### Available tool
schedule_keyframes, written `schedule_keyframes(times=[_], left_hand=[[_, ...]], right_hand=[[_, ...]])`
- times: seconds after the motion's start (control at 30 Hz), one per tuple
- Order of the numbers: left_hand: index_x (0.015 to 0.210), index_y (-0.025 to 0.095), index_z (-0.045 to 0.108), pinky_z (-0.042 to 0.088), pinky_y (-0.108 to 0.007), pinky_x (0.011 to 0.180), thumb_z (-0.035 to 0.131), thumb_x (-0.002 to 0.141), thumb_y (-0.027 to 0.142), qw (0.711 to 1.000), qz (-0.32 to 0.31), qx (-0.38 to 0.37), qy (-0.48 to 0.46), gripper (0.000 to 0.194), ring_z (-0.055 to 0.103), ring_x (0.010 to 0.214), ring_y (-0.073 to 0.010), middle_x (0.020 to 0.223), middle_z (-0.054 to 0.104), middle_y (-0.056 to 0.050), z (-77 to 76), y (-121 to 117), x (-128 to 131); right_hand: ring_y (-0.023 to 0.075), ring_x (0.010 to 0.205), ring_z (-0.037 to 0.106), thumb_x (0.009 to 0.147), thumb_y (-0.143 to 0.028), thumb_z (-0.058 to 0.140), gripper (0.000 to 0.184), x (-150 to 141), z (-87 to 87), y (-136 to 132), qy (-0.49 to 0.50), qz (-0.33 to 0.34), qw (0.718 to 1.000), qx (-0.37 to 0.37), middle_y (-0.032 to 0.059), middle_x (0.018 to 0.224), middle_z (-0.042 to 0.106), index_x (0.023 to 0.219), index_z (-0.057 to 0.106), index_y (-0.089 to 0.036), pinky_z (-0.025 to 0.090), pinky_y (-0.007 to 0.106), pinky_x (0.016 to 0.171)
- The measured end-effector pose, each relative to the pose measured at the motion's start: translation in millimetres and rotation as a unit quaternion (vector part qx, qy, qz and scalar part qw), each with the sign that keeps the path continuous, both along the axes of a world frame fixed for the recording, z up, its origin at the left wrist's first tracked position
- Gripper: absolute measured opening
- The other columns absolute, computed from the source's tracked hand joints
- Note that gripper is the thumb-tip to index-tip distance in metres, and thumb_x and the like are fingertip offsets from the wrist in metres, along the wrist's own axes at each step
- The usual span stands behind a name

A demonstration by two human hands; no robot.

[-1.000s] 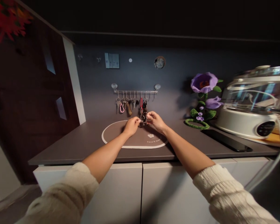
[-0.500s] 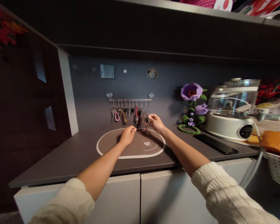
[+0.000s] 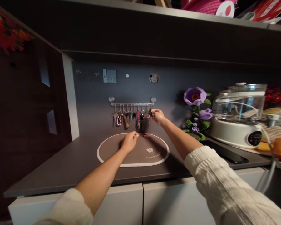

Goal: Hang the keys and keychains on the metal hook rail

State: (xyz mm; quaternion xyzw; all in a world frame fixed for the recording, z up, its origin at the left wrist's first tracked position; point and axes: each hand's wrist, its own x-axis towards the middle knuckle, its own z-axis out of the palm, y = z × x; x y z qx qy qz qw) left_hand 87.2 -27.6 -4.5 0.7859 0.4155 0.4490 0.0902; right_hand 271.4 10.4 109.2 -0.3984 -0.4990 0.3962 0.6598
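A clear hook rack (image 3: pixel 132 104) on the wall bears several key rings, among them a pink carabiner (image 3: pixel 118 120), a brown strap-like fob (image 3: pixel 126 121) and a red loop (image 3: pixel 138 115). My right hand (image 3: pixel 158 116) pinches a bunch of keys (image 3: pixel 150 112) at the rack's right end, its ring close under the last hook; I cannot tell whether it touches. Over the brown mat (image 3: pixel 112 153) my left hand (image 3: pixel 130 140) is closed, fingers curled together, and what it holds, if anything, is hidden. A small reddish thing (image 3: pixel 147 136) lies at the mat's back edge.
Purple knitted flowers (image 3: pixel 195 96) stand on the right, in front of a black phone (image 3: pixel 224 151) and beside a white appliance with a clear top (image 3: pixel 236 131). A dark shelf (image 3: pixel 140 34) overhangs the counter. Two clear hooks and a switch panel (image 3: pixel 110 76) are on the wall.
My right hand has lifted the keys from above the mat up to the rack's right end. My left hand has stayed about where it was. The view has tilted up slightly.
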Motion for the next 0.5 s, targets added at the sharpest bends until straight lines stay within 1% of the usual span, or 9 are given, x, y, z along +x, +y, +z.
schedule_keyframes(times=[0.23,0.37,0.5], left_hand=[[0.069,0.017,0.054,0.034,-0.023,0.061,0.042,0.082,0.024,1.0,-0.001,-0.004,0.001,0.019,0.051,0.064,-0.0125,0.066,0.058,-0.001,1.2,-2,1],[0.07,0.017,0.055,0.035,-0.023,0.061,0.042,0.082,0.023,1.0,-0.002,-0.009,-0.001,0.018,0.052,0.064,-0.0126,0.066,0.059,-0.001,0.4,-1,1],[0.07,0.017,0.055,0.036,-0.023,0.063,0.042,0.082,0.023,1.0,0.002,-0.009,0.001,0.018,0.052,0.065,-0.0127,0.066,0.059,-0.001,0.5,0,1]], right_hand=[[0.0087,0.053,0.053,0.071,-0.007,0.046,0.011,-8,5.4,14,0.015,-0.012,1.0,-0.02,-0.0002,0.054,0.052,0.064,0.049,-0.015,0.051,0.024,0.058],[0.0084,0.049,0.05,0.071,-0.007,0.048,0.012,-11,4.2,23,0.037,-0.032,0.998,-0.033,-0.0007,0.051,0.05,0.062,0.048,-0.016,0.05,0.024,0.055],[0.0091,0.051,0.051,0.071,-0.011,0.051,0.01,-11,0.0,30,0.045,-0.037,0.998,-0.036,-0.0006,0.05,0.049,0.064,0.048,-0.017,0.05,0.023,0.053]])
